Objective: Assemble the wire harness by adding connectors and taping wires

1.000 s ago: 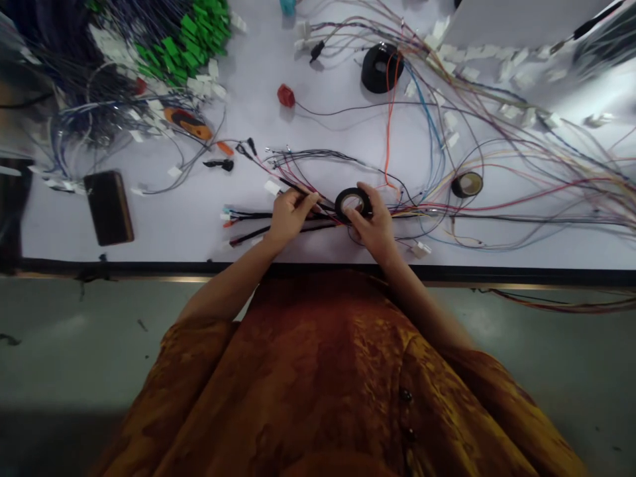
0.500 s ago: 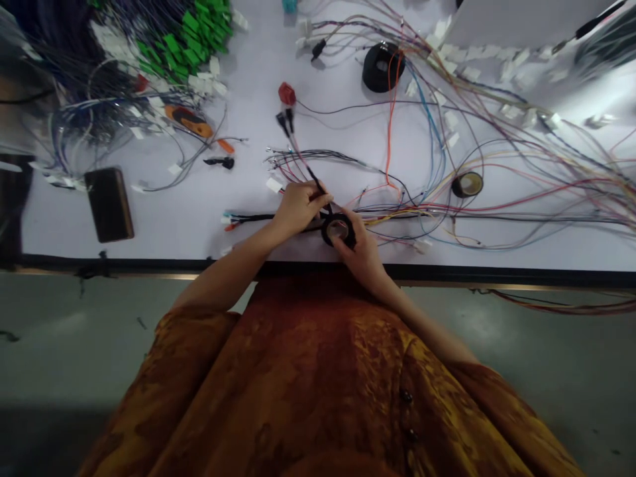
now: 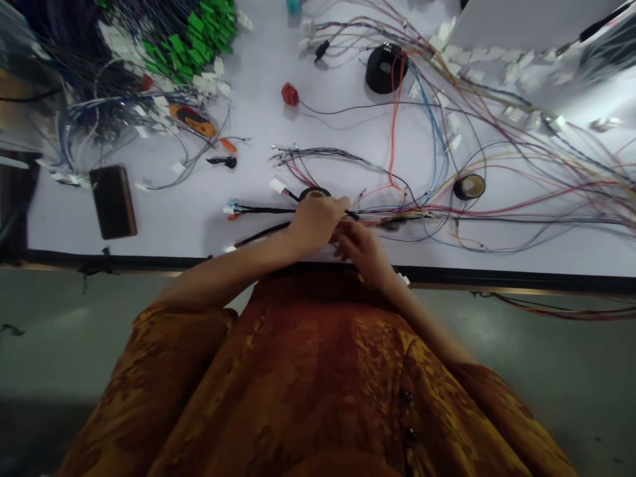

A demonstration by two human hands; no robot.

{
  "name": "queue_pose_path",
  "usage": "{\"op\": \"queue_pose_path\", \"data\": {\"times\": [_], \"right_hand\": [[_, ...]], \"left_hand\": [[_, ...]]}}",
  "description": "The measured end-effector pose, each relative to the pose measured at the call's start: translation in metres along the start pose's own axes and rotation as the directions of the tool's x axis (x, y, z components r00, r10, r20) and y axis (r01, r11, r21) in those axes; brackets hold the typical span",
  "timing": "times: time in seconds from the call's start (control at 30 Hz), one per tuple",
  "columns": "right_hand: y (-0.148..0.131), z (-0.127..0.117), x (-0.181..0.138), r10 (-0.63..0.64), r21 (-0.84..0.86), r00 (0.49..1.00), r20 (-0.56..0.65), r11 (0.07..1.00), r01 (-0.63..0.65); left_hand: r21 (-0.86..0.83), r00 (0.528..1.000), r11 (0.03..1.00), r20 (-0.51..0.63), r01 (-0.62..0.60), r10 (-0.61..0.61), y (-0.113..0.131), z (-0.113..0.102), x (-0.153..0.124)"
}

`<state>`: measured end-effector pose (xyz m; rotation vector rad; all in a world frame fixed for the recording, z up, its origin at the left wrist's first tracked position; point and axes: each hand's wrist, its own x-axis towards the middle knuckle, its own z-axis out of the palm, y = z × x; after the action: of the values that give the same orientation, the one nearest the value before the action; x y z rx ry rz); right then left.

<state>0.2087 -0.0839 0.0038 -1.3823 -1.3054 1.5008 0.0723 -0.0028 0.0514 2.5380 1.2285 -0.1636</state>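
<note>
My left hand (image 3: 318, 222) is closed, its thumb and fingertips pinched on a black-taped wire (image 3: 352, 214) that points right. That wire's far end, with dark connectors (image 3: 395, 222), is smeared by motion. A roll of black tape (image 3: 315, 192) shows just behind my left knuckles, partly hidden; whether the hand also grips it is unclear. Close by on the right, my right hand (image 3: 366, 252) has loosely bent fingers set apart, somewhat blurred, with nothing visible in them. Under both hands runs a wire bundle (image 3: 268, 211), with black-sleeved branches and small connectors at its left end.
Long coloured wires (image 3: 527, 199) spread to the right around a second tape roll (image 3: 469, 187). Farther back are a thick black roll (image 3: 386, 69) and a red piece (image 3: 289, 94). Leftward lie a phone (image 3: 113, 202), an orange cutter (image 3: 192, 120) and green connectors (image 3: 199, 40).
The wire with black connectors has swung from pointing up-left to pointing right. My right hand has come off the tape roll, which now sits behind my left hand. My left hand has shifted rightward.
</note>
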Motion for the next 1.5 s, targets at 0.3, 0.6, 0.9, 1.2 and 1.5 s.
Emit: {"op": "queue_pose_path", "data": {"times": [0.3, 0.6, 0.9, 1.2, 1.5], "right_hand": [[-0.027, -0.044, 0.073, -0.226, -0.698, 0.916, 0.332, 0.594, 0.400], [-0.035, -0.049, 0.070, -0.250, -0.748, 0.851, 0.462, 0.405, 0.525], [-0.029, -0.040, 0.062, -0.188, -0.774, 0.896, 0.403, 0.453, 0.443], [-0.038, -0.007, 0.050, -0.158, -0.766, 0.838, 0.523, 0.344, 0.543], [-0.064, -0.051, 0.138, -0.359, -0.773, 0.924, 0.135, 0.546, 0.324]], "left_hand": [[-0.172, 0.907, 0.956, -0.392, -0.236, 0.153, -0.013, 0.053, -0.037], [-0.828, 0.796, 0.555, -0.387, -0.079, -0.465, -0.041, 0.072, -0.026], [-0.754, 0.868, 0.642, -0.405, -0.138, -0.289, -0.047, 0.076, -0.016], [-0.695, 0.852, 0.707, -0.444, -0.131, -0.278, -0.047, 0.082, -0.015], [-0.798, 0.919, 0.597, -0.292, -0.082, -0.264, -0.058, 0.072, -0.026]]}}
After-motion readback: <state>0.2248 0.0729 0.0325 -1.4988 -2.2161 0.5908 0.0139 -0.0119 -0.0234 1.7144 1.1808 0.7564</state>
